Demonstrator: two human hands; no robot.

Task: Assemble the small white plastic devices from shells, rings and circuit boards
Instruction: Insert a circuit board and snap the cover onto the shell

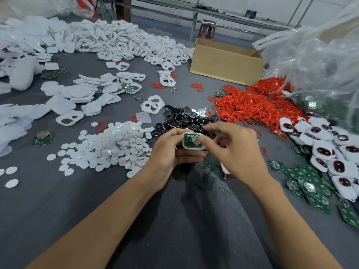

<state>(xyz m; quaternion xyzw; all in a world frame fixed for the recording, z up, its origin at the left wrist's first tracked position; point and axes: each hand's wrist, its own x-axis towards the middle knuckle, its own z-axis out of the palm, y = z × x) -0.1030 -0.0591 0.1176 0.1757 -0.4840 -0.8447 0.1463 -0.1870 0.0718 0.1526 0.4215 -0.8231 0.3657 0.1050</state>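
Cradling white shell [184, 145] in curled left hand [169, 151]; right hand [237, 150], fingers bent, thumb pressed on its circuit board [189, 139].

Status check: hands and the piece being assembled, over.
Left hand grips white shell, green circuit board seated inside. Right hand pinches at the board's right end. Nothing blocking; black parts pile just behind.

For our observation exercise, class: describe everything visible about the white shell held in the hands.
The white shell, held over the grey table, is a rounded-rectangular plastic tray, open side up. A green circuit board with a round silvery contact sits inside it. The left hand grips it from the left; a fingertip of the right hand touches the board.
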